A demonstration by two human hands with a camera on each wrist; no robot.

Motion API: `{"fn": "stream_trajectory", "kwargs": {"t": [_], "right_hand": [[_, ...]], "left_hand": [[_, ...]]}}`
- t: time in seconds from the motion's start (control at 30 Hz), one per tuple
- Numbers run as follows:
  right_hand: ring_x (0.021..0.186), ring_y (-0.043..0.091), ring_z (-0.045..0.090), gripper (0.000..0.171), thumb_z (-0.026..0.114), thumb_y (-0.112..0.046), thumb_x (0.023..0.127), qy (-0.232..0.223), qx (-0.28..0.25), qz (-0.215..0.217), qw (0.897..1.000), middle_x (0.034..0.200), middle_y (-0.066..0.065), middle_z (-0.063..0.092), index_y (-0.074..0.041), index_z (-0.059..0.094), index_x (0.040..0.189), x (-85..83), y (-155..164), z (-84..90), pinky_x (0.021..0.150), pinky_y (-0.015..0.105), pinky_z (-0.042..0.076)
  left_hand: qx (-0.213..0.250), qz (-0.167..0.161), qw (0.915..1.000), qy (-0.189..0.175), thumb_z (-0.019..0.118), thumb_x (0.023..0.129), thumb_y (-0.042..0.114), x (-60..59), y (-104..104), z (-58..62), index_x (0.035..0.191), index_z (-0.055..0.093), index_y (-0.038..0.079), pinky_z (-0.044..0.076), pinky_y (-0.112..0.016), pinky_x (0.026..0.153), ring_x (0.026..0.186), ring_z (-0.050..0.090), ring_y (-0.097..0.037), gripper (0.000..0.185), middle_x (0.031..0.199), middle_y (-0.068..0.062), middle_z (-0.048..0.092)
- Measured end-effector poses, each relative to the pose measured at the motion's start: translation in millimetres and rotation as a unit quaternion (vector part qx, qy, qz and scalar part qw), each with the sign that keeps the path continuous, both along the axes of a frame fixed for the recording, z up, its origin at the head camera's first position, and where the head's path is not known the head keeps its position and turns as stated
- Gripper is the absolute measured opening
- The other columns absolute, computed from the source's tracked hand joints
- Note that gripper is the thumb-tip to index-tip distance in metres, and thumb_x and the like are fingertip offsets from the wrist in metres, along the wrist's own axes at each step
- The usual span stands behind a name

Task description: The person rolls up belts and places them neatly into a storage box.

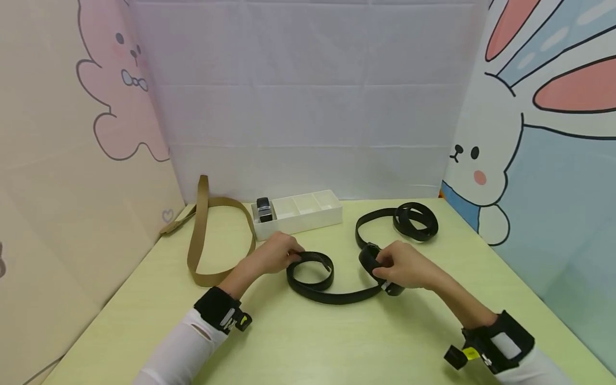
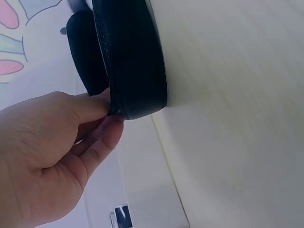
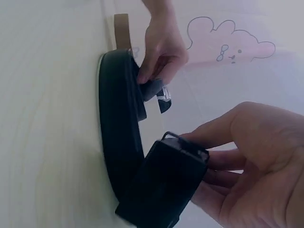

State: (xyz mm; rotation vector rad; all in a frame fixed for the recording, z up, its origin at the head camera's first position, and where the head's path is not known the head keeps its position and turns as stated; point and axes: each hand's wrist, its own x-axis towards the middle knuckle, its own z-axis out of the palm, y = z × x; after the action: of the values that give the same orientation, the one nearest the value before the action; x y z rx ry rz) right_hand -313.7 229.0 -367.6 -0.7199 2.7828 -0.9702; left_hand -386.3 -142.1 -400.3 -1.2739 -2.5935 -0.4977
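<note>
Black belt (image 1: 332, 291) lies on the green bench (image 1: 308, 342), just in front of the white organizer tray (image 1: 332, 215) — one end curled into a loop, strap running right to the buckle end. Left hand (image 1: 274, 255) pinches the loop's edge between thumb and fingers, at the side nearest the tray; wrist view shows the fingertips (image 2: 107, 130) closed on the strap rim (image 2: 137, 71). Right hand (image 1: 404, 264) grips the buckle end (image 1: 372, 262), fingers curled round it, lifted a little off the bench; the right wrist view shows the black buckle block (image 3: 166, 185) held against the fingers (image 3: 223, 166).

Tray has a row of compartments; a rolled dark belt with a metal buckle (image 1: 264, 209) sits in its leftmost one. Left of the tray a tan belt (image 1: 202, 235) lies in a long loop, one end propped up against the wall. Right of the tray a second black belt (image 1: 409, 219), part coiled — apart from both hands. Cartoon-printed panels (image 1: 553, 133) surround the bench.
</note>
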Motion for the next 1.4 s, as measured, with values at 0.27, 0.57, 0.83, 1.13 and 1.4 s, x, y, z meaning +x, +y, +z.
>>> {"fn": "stream_trajectory", "kwargs": {"t": [0.27, 0.57, 0.83, 1.13, 1.4], "right_hand": [[0.062, 0.013, 0.05, 0.029, 0.077, -0.023, 0.107, -0.052, -0.098, -0.107, 0.988, 0.07, -0.004, 0.055, -0.007, 0.073, 0.083, -20.8, -24.7, 19.4, 0.059, 0.03, 0.043], [0.051, 0.007, 0.02, 0.058, 0.072, -0.009, 0.1, 0.054, -0.016, -0.076, 0.996, 0.053, -0.012, 0.022, -0.022, 0.037, 0.054, -52.2, -64.2, -7.5, 0.054, 0.026, 0.023], [0.043, 0.005, 0.024, 0.062, 0.07, 0.0, 0.096, 0.136, 0.089, -0.035, 0.986, 0.044, -0.012, 0.028, -0.021, 0.04, 0.047, -57.8, -76.5, -27.7, 0.048, 0.023, 0.023], [0.06, 0.01, 0.058, 0.016, 0.081, -0.007, 0.101, 0.194, 0.106, 0.024, 0.975, 0.071, 0.005, 0.069, 0.003, 0.077, 0.089, -54.4, -75.1, -23.2, 0.063, 0.032, 0.056], [0.08, 0.015, 0.068, 0.004, 0.077, -0.003, 0.101, 0.275, 0.082, 0.092, 0.953, 0.091, 0.005, 0.075, -0.003, 0.081, 0.099, -35.9, -65.9, -19.5, 0.074, 0.032, 0.059]], "left_hand": [[-0.01, -0.035, 0.9993, -0.001, 0.084, 0.098, 0.002, 0.4, 9.7, -2.6, 0.111, 0.09, 0.003, 0.064, -0.024, 0.078, 0.092, 0.083, -0.018, 0.014, 0.103, -0.01, 0.088], [-0.036, -0.029, 0.9989, -0.01, 0.084, 0.099, 0.002, 5.5, 16.8, -8.5, 0.11, 0.09, 0.004, 0.059, -0.021, 0.075, 0.088, 0.081, -0.015, 0.012, 0.101, -0.007, 0.087], [-0.038, 0.019, 0.999, -0.01, 0.089, 0.093, -0.001, 5.6, 18.5, -8.4, 0.095, 0.087, 0.008, 0.045, -0.02, 0.067, 0.072, 0.055, -0.005, 0.009, 0.079, 0.001, 0.075], [-0.041, 0.022, 0.9989, -0.001, 0.085, 0.088, -0.011, 7.4, 20.2, -8.8, 0.105, 0.086, 0.007, 0.052, -0.025, 0.074, 0.083, 0.063, -0.012, 0.025, 0.093, -0.003, 0.079], [-0.055, -0.033, 0.9978, 0.012, 0.084, 0.098, -0.002, 1.4, 41.3, -3.0, 0.115, 0.086, 0.009, 0.064, -0.035, 0.093, 0.107, 0.079, -0.021, 0.021, 0.112, -0.007, 0.083]]}}
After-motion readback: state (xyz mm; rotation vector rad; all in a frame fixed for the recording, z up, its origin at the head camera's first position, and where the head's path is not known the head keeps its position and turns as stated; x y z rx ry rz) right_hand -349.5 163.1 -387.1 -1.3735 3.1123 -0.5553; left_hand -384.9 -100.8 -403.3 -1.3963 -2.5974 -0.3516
